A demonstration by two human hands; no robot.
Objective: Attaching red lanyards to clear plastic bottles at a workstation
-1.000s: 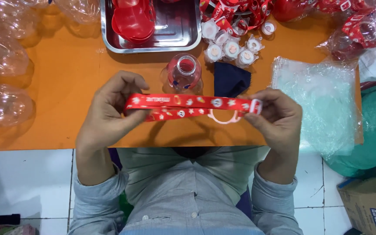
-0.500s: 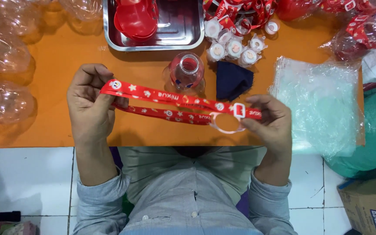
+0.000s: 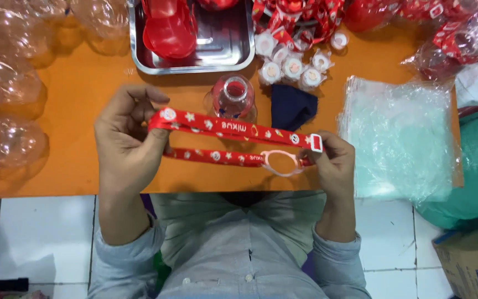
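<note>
Seen from above, one person in a grey shirt sits at an orange table [image 3: 84, 94], with two hands raised over its near edge. Between them runs one red patterned strap [image 3: 233, 128], doubled into two lengths, with one pale pink plastic ring [image 3: 281, 164] hanging at its right end. The left hand [image 3: 125, 138] is curled, its thumb and fingers pinching the strap's looped left end. The right hand [image 3: 333, 160] is closed around the other end, beside a small white buckle [image 3: 316, 143]. Behind the strap stands one clear bottle [image 3: 232, 97], and just right of it lies one dark blue cloth [image 3: 293, 108]. Five white round caps [image 3: 291, 65] cluster beyond the cloth. One steel tray [image 3: 195, 61] holds red plastic pieces. A stack of clear plastic bags [image 3: 399, 133] lies to the right, and clear round shells [image 3: 6, 94] crowd the left side. Compared with half a second ago, the left hand sits slightly lower and the two lengths of strap are spread a little further apart.
</note>
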